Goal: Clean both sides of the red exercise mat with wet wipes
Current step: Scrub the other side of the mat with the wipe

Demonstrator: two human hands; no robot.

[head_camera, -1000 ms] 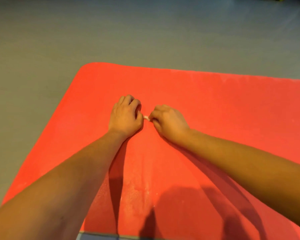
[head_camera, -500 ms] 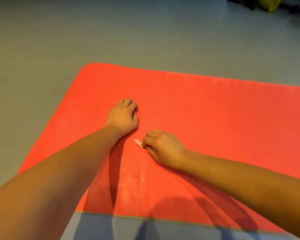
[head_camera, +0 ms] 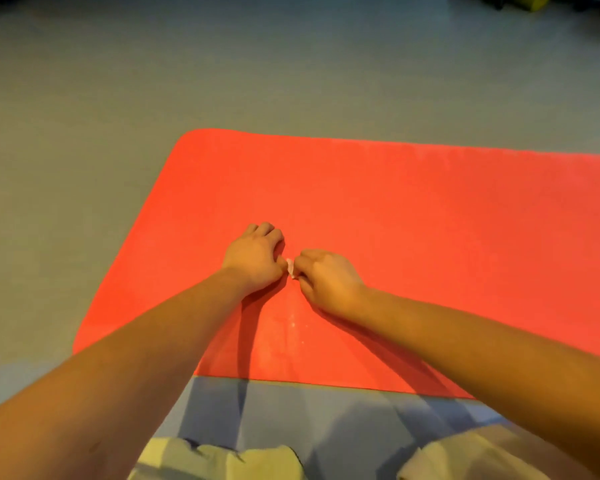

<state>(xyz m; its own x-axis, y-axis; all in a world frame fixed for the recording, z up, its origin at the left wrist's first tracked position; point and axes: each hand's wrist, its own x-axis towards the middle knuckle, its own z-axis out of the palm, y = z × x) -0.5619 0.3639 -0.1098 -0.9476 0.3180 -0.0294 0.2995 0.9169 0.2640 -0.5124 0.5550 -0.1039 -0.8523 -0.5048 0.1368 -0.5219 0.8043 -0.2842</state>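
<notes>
The red exercise mat (head_camera: 413,209) lies flat on the floor, its rounded far-left corner in view. Both hands rest on it near its middle. My right hand (head_camera: 329,280) is closed around a small crumpled white wet wipe (head_camera: 290,267), of which only a tip shows between the two hands. My left hand (head_camera: 255,259) is a loose fist pressed on the mat, its thumb side touching the wipe's tip. Pale streaks and specks mark the mat just in front of the hands, toward me.
Grey floor (head_camera: 118,98) surrounds the mat on the left and far side. A blue-grey surface (head_camera: 326,417) lies under the mat's near edge. My knees in pale shorts (head_camera: 222,462) show at the bottom. Dark and yellow objects (head_camera: 537,1) sit at the far right.
My right hand with the wipe pulled back toward me, then came forward again beside my left hand. The view tilted down, bringing the mat's near edge and my knees into sight.
</notes>
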